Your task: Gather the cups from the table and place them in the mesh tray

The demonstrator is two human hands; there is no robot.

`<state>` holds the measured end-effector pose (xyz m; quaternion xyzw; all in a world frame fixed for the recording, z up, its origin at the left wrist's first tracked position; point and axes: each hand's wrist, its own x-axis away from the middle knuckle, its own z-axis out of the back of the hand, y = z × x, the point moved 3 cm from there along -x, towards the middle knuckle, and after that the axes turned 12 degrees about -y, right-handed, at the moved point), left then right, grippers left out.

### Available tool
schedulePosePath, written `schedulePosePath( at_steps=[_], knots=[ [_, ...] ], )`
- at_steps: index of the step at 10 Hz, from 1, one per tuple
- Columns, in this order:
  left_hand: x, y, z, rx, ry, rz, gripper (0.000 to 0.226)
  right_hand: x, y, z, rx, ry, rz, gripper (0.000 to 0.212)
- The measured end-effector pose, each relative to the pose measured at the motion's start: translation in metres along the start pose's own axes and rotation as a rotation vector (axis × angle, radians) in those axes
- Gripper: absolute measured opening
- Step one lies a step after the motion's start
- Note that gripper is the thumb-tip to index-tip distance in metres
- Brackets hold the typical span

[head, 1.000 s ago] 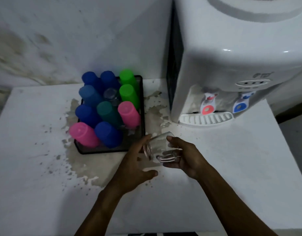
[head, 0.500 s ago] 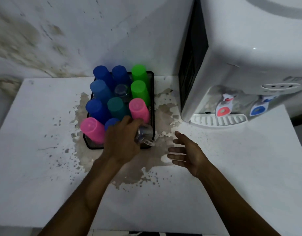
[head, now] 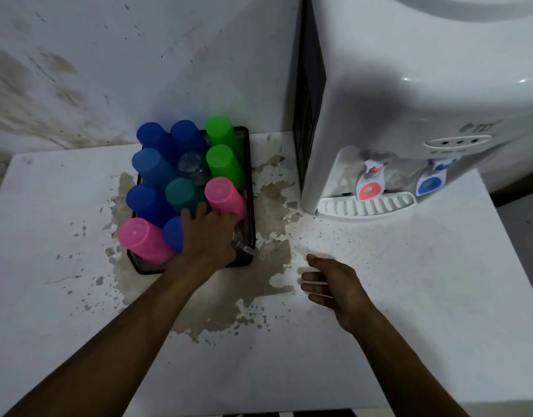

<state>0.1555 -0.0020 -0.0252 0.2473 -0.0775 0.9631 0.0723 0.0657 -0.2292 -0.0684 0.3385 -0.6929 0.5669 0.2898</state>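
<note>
A black mesh tray (head: 251,164) stands at the back of the white table, filled with several upturned blue, green, teal and pink plastic cups. Another clear glass (head: 190,167) sits upturned among them. My left hand (head: 209,236) is over the tray's near right corner, closed on a clear glass mug (head: 239,243); only the mug's rim and handle show beside my fingers. My right hand (head: 331,284) hovers over the table to the right of the tray, empty, with its fingers spread.
A white water dispenser (head: 409,115) with red and blue taps and a drip tray (head: 367,206) stands at the back right, close to the mesh tray. The tabletop (head: 409,296) has peeled brown patches around the tray. A stained wall lies behind.
The glass mug passed from both hands to my left hand alone, which carried it left into the tray's near right corner. My right hand let go and stayed over the table.
</note>
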Motion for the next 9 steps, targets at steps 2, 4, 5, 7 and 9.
schedulePosePath(
  at_steps=[2,4,5,7,9],
  knots=[
    [-0.007,-0.006,-0.005,0.035,-0.003,0.003,0.038,0.003,-0.007,0.003,0.024,0.009,0.016,0.026],
    [-0.006,-0.007,-0.008,0.039,0.011,-0.009,0.046,0.004,-0.013,0.003,0.042,0.007,0.029,0.021],
    [-0.002,-0.005,-0.008,0.031,0.013,0.002,0.051,0.007,-0.015,0.005,0.05,0.008,0.033,0.019],
    [0.015,-0.003,0.001,0.094,0.064,0.022,0.055,0.014,-0.023,0.007,0.079,-0.006,0.073,0.012],
    [0.05,-0.007,0.013,0.283,0.273,0.015,0.06,0.031,-0.038,0.011,0.129,-0.005,0.185,0.021]
  ],
)
